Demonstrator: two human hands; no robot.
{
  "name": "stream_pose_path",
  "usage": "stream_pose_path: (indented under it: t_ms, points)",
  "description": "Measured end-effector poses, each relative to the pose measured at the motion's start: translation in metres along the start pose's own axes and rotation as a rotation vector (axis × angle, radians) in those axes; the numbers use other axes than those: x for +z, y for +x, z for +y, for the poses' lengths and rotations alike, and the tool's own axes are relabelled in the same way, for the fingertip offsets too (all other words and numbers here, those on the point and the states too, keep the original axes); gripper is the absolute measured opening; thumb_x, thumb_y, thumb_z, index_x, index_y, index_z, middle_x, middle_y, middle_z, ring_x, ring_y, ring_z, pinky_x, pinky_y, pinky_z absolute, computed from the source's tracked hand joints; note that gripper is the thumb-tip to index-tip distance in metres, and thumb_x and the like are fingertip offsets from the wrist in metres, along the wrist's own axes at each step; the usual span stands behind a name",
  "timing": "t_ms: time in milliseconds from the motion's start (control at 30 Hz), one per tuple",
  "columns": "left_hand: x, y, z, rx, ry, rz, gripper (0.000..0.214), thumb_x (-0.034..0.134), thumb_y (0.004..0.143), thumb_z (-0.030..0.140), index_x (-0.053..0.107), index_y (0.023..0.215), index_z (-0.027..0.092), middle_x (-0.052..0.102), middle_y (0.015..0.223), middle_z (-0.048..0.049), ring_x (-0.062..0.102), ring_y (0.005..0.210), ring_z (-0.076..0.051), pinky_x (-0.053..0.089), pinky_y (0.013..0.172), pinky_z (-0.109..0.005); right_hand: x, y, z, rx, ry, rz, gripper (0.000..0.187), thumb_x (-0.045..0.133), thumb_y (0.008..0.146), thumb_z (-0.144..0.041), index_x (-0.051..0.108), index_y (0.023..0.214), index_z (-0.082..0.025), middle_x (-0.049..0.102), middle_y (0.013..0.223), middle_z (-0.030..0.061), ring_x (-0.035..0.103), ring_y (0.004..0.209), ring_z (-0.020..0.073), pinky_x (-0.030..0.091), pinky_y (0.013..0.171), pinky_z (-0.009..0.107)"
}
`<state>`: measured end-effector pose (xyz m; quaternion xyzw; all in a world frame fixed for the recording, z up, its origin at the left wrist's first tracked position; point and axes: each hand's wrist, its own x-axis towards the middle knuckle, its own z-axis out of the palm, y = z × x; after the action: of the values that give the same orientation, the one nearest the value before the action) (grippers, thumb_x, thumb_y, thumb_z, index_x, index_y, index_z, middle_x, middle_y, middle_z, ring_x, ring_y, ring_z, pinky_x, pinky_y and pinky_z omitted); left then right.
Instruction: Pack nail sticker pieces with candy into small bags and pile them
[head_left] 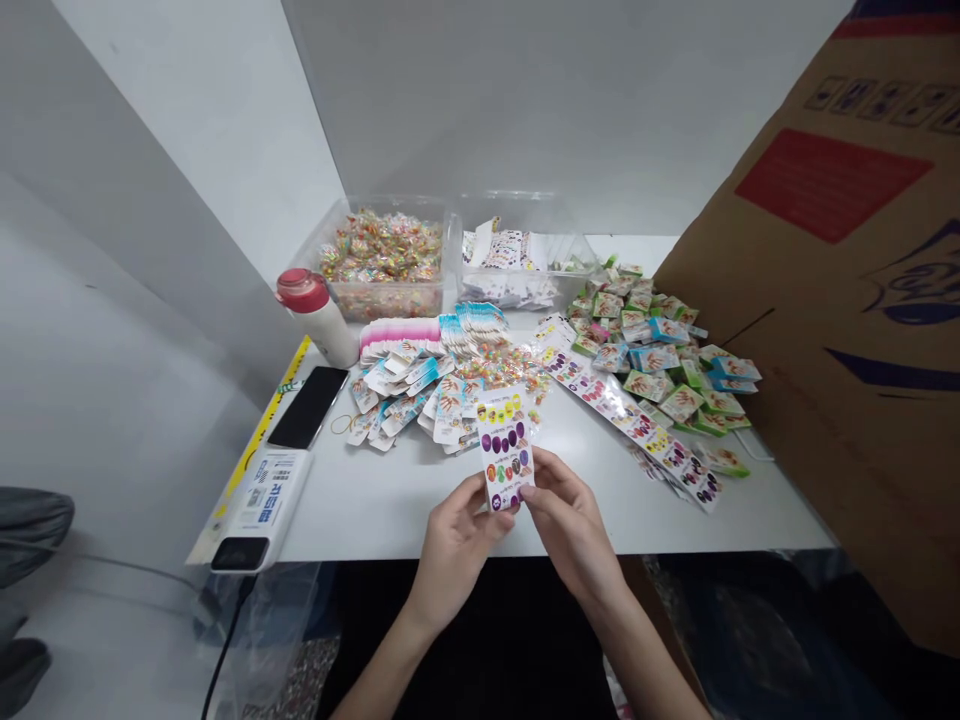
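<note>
Both my hands hold up a printed card of nail stickers (506, 450) with rows of coloured nail shapes. My left hand (456, 548) pinches its lower left edge, and my right hand (568, 525) grips its lower right edge. Just past the card lies a loose heap of packaged cards (405, 400) under scattered colourful small packets. To the right runs a long strip of joined sticker cards (622, 415), and behind it spreads a pile of green and blue packets (645, 350). All of these lie on a white table (375, 525).
Two transparent plastic tubs stand at the back, one of colourful packets (382, 295), one of cards (510, 265). On the left are a red-capped white bottle (319, 315), a black phone (307, 407) and a white box (259, 505). A large cardboard box (825, 250) looms at right.
</note>
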<state>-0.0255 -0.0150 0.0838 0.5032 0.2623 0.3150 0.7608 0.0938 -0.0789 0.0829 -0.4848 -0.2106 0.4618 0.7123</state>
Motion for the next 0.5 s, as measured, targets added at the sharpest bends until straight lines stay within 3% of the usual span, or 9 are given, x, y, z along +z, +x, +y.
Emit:
stream_pose_path:
  t_ms: [167, 333, 500]
  points:
    - [0.001, 0.004, -0.004, -0.044, 0.097, 0.148, 0.019, 0.064, 0.087, 0.03, 0.069, 0.098, 0.015, 0.074, 0.1, -0.0068, 0.07, 0.091, -0.022, 0.059, 0.082, -0.032, -0.006, 0.005, -0.003, -0.004, -0.2, -0.12, 0.019, 0.069, 0.082, -0.029, 0.071, 0.099, -0.021, 0.067, 0.1, 0.0061, 0.059, 0.102, 0.0228, 0.045, 0.093, 0.036]
    - [-0.002, 0.007, -0.001, -0.079, 0.054, 0.118, 0.024, 0.067, 0.084, 0.03, 0.067, 0.102, 0.014, 0.075, 0.095, -0.0074, 0.071, 0.084, -0.021, 0.061, 0.073, -0.032, -0.013, 0.008, -0.002, -0.033, -0.247, -0.087, 0.01, 0.072, 0.08, -0.03, 0.075, 0.085, -0.022, 0.068, 0.095, 0.005, 0.062, 0.093, 0.0212, 0.049, 0.084, 0.034]
    - [-0.009, 0.007, 0.001, -0.115, -0.012, 0.061, 0.021, 0.069, 0.083, 0.032, 0.07, 0.096, 0.015, 0.074, 0.094, -0.0062, 0.07, 0.084, -0.019, 0.059, 0.076, -0.03, -0.017, 0.007, -0.004, -0.072, -0.257, -0.094, 0.01, 0.071, 0.08, -0.023, 0.077, 0.087, -0.024, 0.065, 0.086, 0.004, 0.062, 0.083, 0.019, 0.05, 0.075, 0.031]
